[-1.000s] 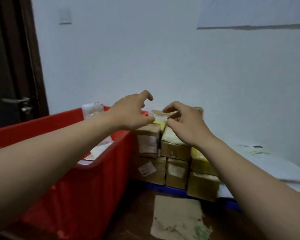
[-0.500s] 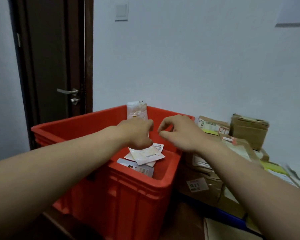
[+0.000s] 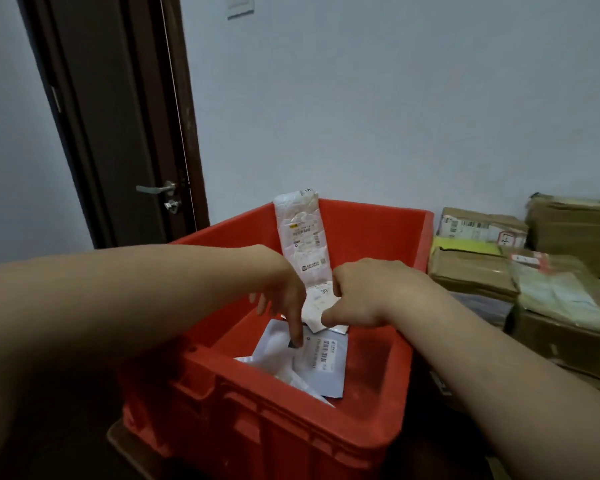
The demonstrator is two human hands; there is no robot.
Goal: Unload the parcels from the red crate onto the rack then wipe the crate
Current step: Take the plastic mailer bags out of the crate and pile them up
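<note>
The red crate (image 3: 264,424) stands in front of me. Inside it a long white parcel (image 3: 302,237) leans upright against the far wall, and flat white mailers (image 3: 312,358) lie on the bottom. My left hand (image 3: 284,296) reaches down into the crate, fingers apart, one fingertip touching a flat mailer. My right hand (image 3: 357,296) is curled beside it over a small white packet (image 3: 321,306); whether it grips the packet is hidden. Cardboard parcels (image 3: 478,251) are stacked to the right of the crate.
A dark brown door (image 3: 118,133) with a metal handle (image 3: 156,188) is at the back left. A pale wall runs behind the crate. More taped boxes (image 3: 568,306) crowd the right edge, close to my right forearm.
My view has swung left from the stacked boxes to the crate. Both hands have left the box stack and dropped down inside the crate onto the mailers.
</note>
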